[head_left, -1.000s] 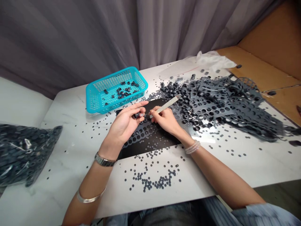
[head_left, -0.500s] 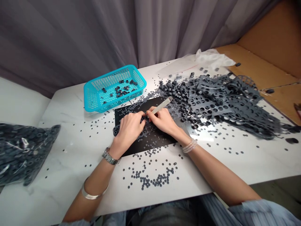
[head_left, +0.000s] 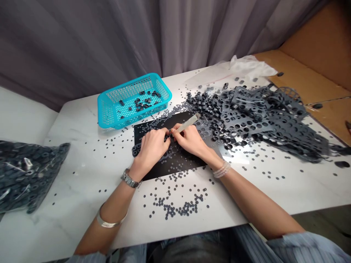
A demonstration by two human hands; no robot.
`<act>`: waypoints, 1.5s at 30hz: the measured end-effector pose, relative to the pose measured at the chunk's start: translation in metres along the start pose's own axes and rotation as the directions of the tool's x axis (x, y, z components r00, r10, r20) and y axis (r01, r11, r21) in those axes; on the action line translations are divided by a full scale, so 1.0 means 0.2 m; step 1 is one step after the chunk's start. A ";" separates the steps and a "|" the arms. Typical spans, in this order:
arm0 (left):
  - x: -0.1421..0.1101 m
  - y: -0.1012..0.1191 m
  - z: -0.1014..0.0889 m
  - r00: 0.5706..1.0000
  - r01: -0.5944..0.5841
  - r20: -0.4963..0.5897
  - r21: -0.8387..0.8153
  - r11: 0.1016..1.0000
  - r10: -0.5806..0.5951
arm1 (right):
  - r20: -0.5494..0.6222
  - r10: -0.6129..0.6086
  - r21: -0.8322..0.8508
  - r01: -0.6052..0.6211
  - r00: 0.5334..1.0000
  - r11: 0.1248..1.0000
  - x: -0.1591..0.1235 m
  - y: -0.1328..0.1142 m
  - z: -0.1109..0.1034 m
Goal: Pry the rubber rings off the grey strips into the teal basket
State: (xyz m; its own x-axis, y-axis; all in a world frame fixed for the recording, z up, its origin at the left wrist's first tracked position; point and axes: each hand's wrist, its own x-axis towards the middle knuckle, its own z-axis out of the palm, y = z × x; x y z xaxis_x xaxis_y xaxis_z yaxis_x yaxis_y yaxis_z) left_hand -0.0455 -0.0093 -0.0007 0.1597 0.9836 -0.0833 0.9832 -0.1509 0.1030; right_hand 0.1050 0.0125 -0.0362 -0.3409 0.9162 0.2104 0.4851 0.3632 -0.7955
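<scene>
My right hand [head_left: 191, 138] is closed around a pale, flat stick-like tool [head_left: 188, 122], whose far end points up and to the right. The tool's near end is hidden by the fingers. Close beside it, my left hand [head_left: 154, 144] is bent over a strip of dark ring-shaped pieces [head_left: 136, 149], with thumb and fingers pinched on it. Both hands' fingertips nearly meet over a black mat [head_left: 156, 171]. A perforated dark sheet [head_left: 173, 151] shows partly under the hands, and small dark discs lie around it.
A turquoise basket [head_left: 135, 81] with several dark pieces stands behind my left hand. To the right lies a heap of punched-out dark sheets [head_left: 246, 109]. A clear bag of dark pieces [head_left: 30, 175] sits at the left; loose discs [head_left: 181, 210] are scattered near the front edge.
The view has shifted very slightly. Both hands keep nearly the same place and grip, with no other clear difference.
</scene>
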 end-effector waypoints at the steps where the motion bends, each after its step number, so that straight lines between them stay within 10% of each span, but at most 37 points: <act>1: 0.00 0.00 0.00 1.000 0.003 -0.002 -0.006 1.000 -0.003 | -0.001 -0.002 -0.011 0.002 1.000 1.000 0.00 0.00 0.00; 9: 0.01 0.01 0.04 0.999 0.022 -0.020 -0.104 0.994 -0.025 | -0.028 -0.035 -0.082 0.033 0.999 0.996 -0.01 0.02 0.04; 13: 0.01 -0.03 -0.06 0.999 -0.014 0.034 -0.434 0.901 0.032 | -0.043 -0.025 -0.118 0.020 0.999 0.993 -0.01 0.01 0.04; 16: 0.00 -0.10 -0.17 0.998 0.059 0.029 -0.793 0.607 -0.059 | -0.050 0.017 -0.041 -0.019 0.999 0.999 0.00 0.00 0.03; 18: 0.01 -0.15 -0.22 0.987 0.099 0.062 -0.963 0.251 -0.149 | -0.053 0.082 0.065 -0.079 0.995 0.995 0.00 0.00 0.02; 21: 0.03 -0.17 -0.23 0.963 0.213 0.252 -0.929 -0.301 -0.095 | -0.083 0.216 0.283 -0.185 0.973 0.941 0.02 0.02 -0.01; 24: 0.05 -0.14 -0.20 0.922 0.326 0.387 -0.775 -0.541 0.001 | -0.119 0.300 0.453 -0.217 0.947 0.865 0.03 0.03 -0.03; 45: -0.09 0.06 -0.32 0.902 0.347 0.430 -0.692 -0.633 0.025 | -0.138 0.305 0.553 -0.182 0.942 0.813 0.03 0.05 -0.03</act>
State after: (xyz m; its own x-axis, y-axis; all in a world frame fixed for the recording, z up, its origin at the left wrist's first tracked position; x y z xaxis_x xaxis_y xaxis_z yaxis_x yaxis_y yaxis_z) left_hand -0.0420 -0.0222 0.0654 0.2067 0.8416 -0.4990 -0.6285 0.5051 0.5915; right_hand 0.1121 0.0224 -0.0392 -0.0626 0.9975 0.0340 0.0112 0.0348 -0.9993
